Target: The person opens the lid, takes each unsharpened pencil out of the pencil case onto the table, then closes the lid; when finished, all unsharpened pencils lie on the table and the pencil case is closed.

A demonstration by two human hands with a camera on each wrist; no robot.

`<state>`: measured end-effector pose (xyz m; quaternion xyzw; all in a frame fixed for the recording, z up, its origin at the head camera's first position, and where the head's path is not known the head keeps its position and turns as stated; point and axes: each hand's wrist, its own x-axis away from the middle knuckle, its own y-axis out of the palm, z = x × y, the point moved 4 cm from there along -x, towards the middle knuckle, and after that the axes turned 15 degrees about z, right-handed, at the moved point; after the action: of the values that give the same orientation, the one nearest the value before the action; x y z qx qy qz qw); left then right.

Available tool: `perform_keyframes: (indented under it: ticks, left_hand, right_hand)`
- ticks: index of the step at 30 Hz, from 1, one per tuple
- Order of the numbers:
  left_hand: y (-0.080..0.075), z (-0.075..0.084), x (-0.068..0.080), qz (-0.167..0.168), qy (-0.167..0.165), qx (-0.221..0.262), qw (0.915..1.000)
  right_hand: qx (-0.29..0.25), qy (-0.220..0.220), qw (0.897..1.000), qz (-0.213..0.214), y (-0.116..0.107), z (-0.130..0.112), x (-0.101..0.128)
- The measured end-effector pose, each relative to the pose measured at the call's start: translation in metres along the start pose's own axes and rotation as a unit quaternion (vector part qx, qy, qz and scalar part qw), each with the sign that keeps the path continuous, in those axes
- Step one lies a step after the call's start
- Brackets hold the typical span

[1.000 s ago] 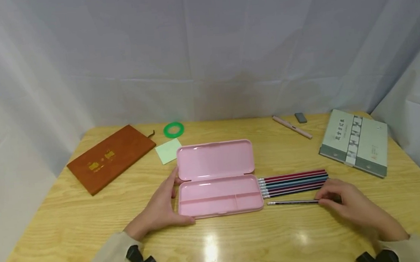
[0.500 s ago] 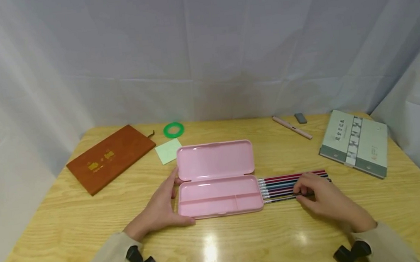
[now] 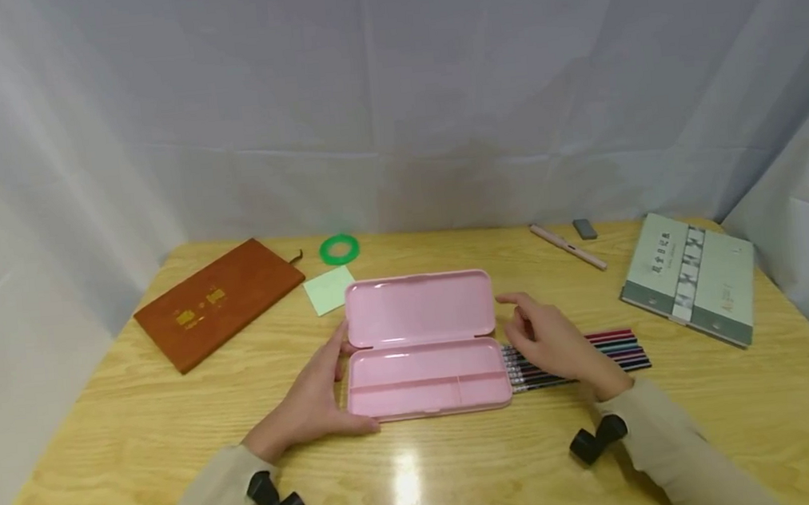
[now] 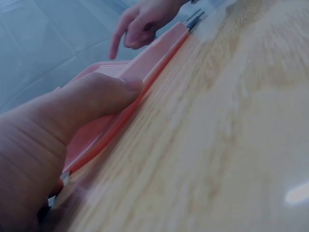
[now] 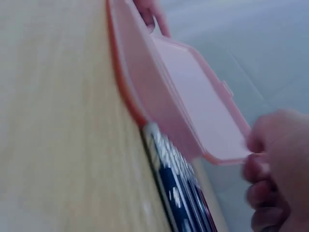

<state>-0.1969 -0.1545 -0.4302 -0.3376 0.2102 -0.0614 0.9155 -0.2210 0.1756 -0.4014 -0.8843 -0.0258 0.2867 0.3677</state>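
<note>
- Your left hand [image 3: 314, 401] is at the left end of the open pink pencil case [image 3: 426, 379]. Thumb lies along the front wall, fingers run up the left side toward the hinge. It braces the case, fingers mostly straight, not wrapped around it. The left wrist view confirms the thumb pressed on the case edge [image 4: 120, 116].
- The case sits near the middle of the wooden table [image 3: 125, 437], tray toward you, lid [image 3: 419, 308] folded back flat behind it. The tray has a long divider and a short cross divider and holds nothing.
- Your right hand [image 3: 553, 344] hovers just right of the case, above the left part of the pencil row [image 3: 618, 348]. Index finger extended toward the lid's right corner, other fingers loosely curled. It holds nothing. Can't tell if the palm touches the pencils.
- The pencils lie side by side, touching, eraser ends against the tray's right end. The right wrist view shows them [image 5: 181, 193] just beside the case wall.
- Further back on the left: a brown notebook [image 3: 219, 299], a pale green sticky note [image 3: 330, 289], a green tape ring [image 3: 338, 249].
- Further back on the right: a pink pen [image 3: 567, 246], a small grey eraser [image 3: 585, 229], a grey-green book [image 3: 691, 276], all well apart from the case.
</note>
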Motion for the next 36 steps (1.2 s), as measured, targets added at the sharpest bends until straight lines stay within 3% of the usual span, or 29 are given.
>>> perform_keyframes:
  ticks: [4,9,12,16,17,20,24,28,32,36]
  left_hand:
    - [0.001,0.000,0.000,0.000,-0.003,0.002,1.0000]
    - [-0.001,0.001,0.000,0.007,-0.002,0.018,0.9998]
    - [-0.002,0.002,0.000,0.017,-0.003,0.026,0.9995]
    - [-0.003,0.002,-0.001,0.023,-0.003,0.028,0.9993]
    - [-0.002,0.002,-0.001,0.021,-0.003,0.027,0.9994]
    - [-0.002,0.002,0.001,0.014,-0.002,0.025,0.9996]
    - [-0.002,0.003,0.003,0.008,0.016,0.022,0.9996]
    - [-0.001,0.004,0.003,0.011,0.065,0.008,0.9978]
    - [-0.001,0.004,0.003,0.013,0.113,0.011,0.9934]
    - [-0.002,0.004,0.003,0.016,0.104,0.024,0.9941]
  right_hand:
    - [-0.072,0.094,0.993,0.021,0.009,0.005,-0.015]
    - [-0.152,0.222,0.963,0.011,0.019,0.013,-0.022]
    - [-0.208,0.236,0.949,0.005,0.020,0.014,-0.022]
    - [-0.295,0.193,0.936,0.000,0.014,0.011,-0.017]
    - [-0.305,0.176,0.936,-0.004,0.012,0.009,-0.015]
    - [-0.281,0.101,0.954,-0.027,0.006,0.001,-0.006]
    - [-0.197,0.066,0.976,-0.059,0.001,-0.004,0.013]
    - [-0.134,0.054,0.986,-0.083,0.001,-0.005,0.031]
    - [-0.101,0.019,0.992,-0.074,0.000,-0.010,0.036]
    - [-0.084,0.026,0.993,-0.078,-0.001,-0.014,0.035]
